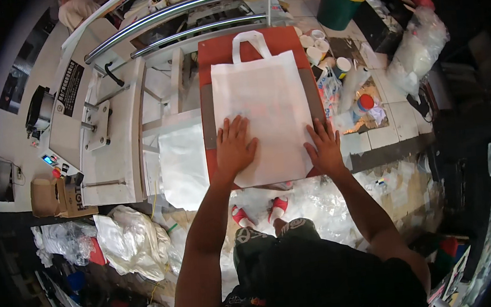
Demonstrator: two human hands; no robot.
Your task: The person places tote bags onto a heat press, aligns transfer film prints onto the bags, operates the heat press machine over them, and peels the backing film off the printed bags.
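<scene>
Item, one white bag (262,103), fabric-like, single: laid flat before you on a red surface (283,40) with darker grey-brown bands (208,116) along its sides, the handle (236,49) looped away from you to about the far edge, the bottom hem near the edge closest to your body. Your hands, two: both unclenched, palms down, fingers spread, grasping nothing. Step in hand, as judged from the pose: smoothing and squaring the bag. For good results, press lightly and evenly with both hands, work from the middle toward the side edges, and keep the hem parallel to the surface's near edge; a hard push from one side would probably skew the thin material or raise a crease. The handle would best be kept flat and untwisted. Position: the bag lies between your hands and extends well beyond them, its greater part ahead of the fingertips. Left hand (235,145): over the lower left side, fingers resting on the material. Right hand (324,147): at the lower right side edge, fingers partly at the border of the bag, whether pressing or merely resting you cannot tell from this view.
</scene>
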